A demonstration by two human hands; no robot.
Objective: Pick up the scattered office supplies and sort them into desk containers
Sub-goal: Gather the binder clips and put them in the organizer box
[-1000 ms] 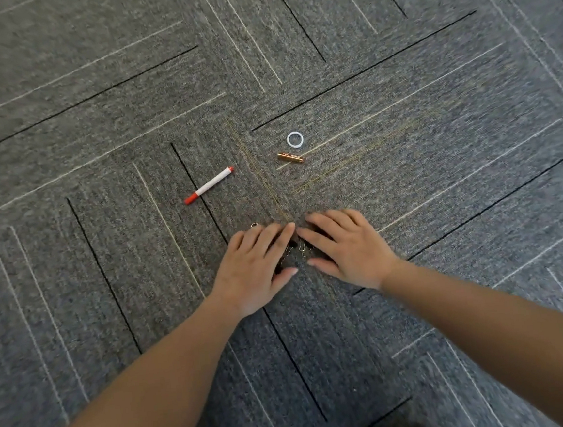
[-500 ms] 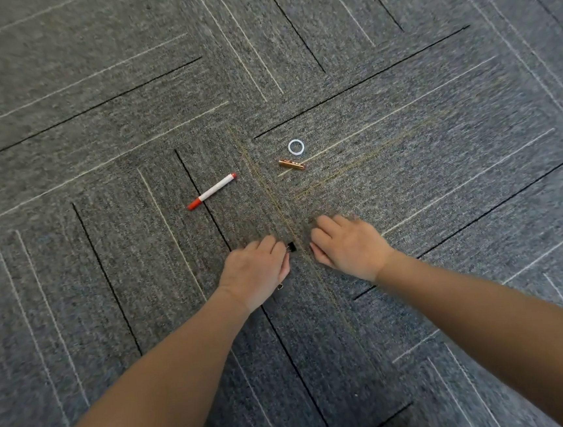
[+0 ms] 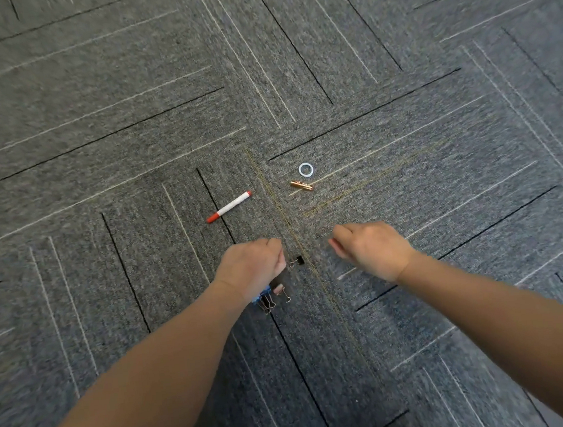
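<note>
Left hand curled above the grey striped carpet, small binder clips peeking from under it — held or not, cannot tell, black binder clip beside it, right hand curled too, fingers hidden, red-and-white marker pen, white ring and copper-coloured clip farther off.

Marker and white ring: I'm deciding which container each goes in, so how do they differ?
The marker is a long white stick with red ends; the white ring is a small open circle. The marker lies left of the carpet seam, the ring right. Both lie untouched on the carpet.
</note>
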